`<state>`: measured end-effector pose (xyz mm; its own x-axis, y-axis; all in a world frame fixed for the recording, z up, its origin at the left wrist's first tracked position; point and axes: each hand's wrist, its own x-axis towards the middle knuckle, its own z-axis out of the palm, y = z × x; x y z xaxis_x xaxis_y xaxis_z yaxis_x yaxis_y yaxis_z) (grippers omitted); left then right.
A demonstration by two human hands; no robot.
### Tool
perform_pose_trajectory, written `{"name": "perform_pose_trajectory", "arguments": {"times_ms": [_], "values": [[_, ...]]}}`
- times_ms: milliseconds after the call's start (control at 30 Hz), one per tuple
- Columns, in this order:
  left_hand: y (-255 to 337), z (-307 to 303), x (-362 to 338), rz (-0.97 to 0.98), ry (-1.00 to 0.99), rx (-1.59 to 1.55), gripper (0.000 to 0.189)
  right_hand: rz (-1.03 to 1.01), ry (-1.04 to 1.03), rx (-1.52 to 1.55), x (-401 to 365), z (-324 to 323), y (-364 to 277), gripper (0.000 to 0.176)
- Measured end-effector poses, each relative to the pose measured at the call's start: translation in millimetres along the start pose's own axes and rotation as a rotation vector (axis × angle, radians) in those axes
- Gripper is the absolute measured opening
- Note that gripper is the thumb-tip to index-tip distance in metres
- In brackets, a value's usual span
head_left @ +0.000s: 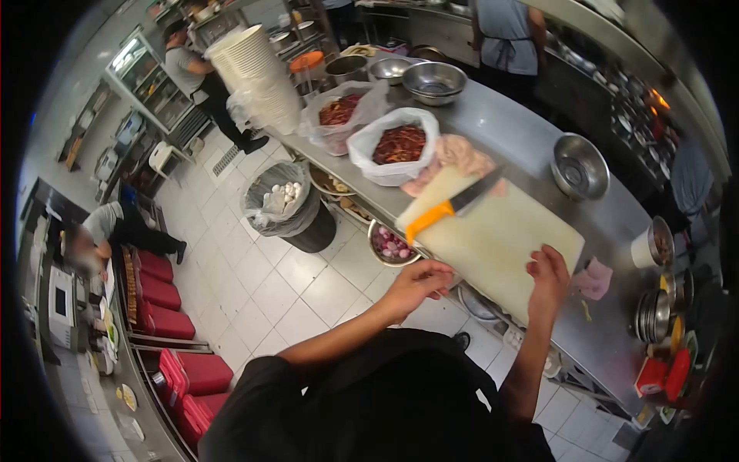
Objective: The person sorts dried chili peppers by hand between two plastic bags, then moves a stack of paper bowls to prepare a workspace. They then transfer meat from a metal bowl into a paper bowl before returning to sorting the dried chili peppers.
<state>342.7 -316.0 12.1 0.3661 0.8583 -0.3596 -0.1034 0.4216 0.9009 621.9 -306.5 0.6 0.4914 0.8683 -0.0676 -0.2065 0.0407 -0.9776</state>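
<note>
A white cutting board [508,250] lies in front of me on the steel counter. Across its left part rests a knife [456,205] with an orange handle and a broad blade. Just off the board's near left edge is my left hand [419,288], empty, its fingers loosely bent and apart. Over the right part of the board hovers my right hand [549,277], with spread, slightly curled fingers and nothing in them. Pale raw meat [460,156], perhaps chicken, lies at the board's far end. A pink cloth [593,279] sits right of the board.
Beyond the board stand a bag of dried red chillies [399,146], a second such bag [339,110] and stacked white containers [250,65]. A steel bowl [580,167] is at the right. Below are a lined bin [283,200] and a bowl of onions [391,243]. Other people stand nearby.
</note>
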Motion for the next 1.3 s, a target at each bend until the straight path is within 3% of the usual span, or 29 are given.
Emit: {"name": "perform_pose_trajectory", "arguments": {"times_ms": [133, 200, 367, 500, 600, 867, 1000, 1100, 1200, 1300], "values": [[-11.0, -101.0, -50.3, 0.106, 0.243, -0.073, 0.027, 0.003, -0.402, -0.209, -11.1, 130.3, 20.5, 0.027], [-13.1, -137.3, -81.7, 0.094, 0.374, -0.127, 0.027, -0.08, -0.502, -0.279, -11.1, 180.1, 29.0, 0.026], [-27.4, -205.1, -140.5, 0.098, 0.685, -0.257, 0.028, -0.468, -0.493, -0.723, 45.5, 256.6, 63.1, 0.025], [-38.1, -234.3, -158.3, 0.087, 0.887, -0.378, 0.025, -0.499, -0.418, -0.952, 91.9, 296.0, 65.6, 0.025], [-33.5, -247.4, -147.1, 0.105, 0.947, -0.405, 0.025, -0.669, -0.422, -1.134, 122.8, 315.5, 73.7, 0.025], [45.3, -263.1, -54.5, 0.192, 0.894, -0.2, 0.026, -0.657, -0.59, -1.414, 206.0, 332.9, 132.4, 0.022], [71.5, -263.4, 12.0, 0.35, 0.768, 0.017, 0.024, -0.721, -0.534, -1.352, 202.1, 334.8, 100.8, 0.014], [107.7, -247.7, 64.4, 0.536, 0.631, 0.392, 0.032, -0.769, -0.408, -0.997, 188.0, 339.7, 64.5, 0.013], [148.0, -224.1, 115.4, 0.839, 0.524, 0.71, 0.039, -0.259, -0.415, -0.562, 166.1, 349.2, 35.0, 0.013], [168.1, -211.5, 157.8, 1.01, 0.478, 0.725, 0.038, -0.093, -0.438, -0.301, 144.4, 356.5, 20.2, 0.016]]}}
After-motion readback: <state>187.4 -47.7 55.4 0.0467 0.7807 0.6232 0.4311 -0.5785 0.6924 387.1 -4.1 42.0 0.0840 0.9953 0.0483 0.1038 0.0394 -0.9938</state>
